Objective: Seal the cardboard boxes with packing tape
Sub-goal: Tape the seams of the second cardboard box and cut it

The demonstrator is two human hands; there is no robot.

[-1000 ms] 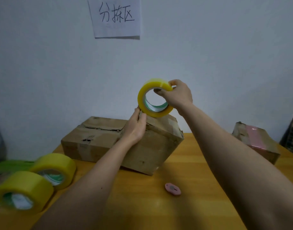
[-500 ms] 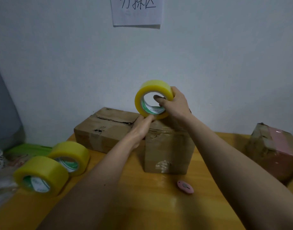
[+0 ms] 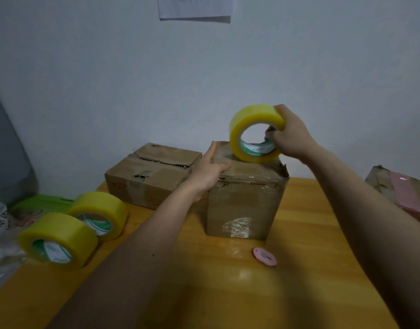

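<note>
While the left hand [image 3: 210,170] presses flat on the box [image 3: 245,198] top, the right hand [image 3: 291,134] grips the tape roll [image 3: 254,132] there; taping is underway, and next probably comes drawing the strip across.

Tape roll [image 3: 256,134] atop upright box [image 3: 245,200]; flat box [image 3: 152,174] left-behind; two tape rolls [image 3: 78,229] far left on counter [image 3: 299,269]; cutter [image 3: 264,256] in front.
</note>
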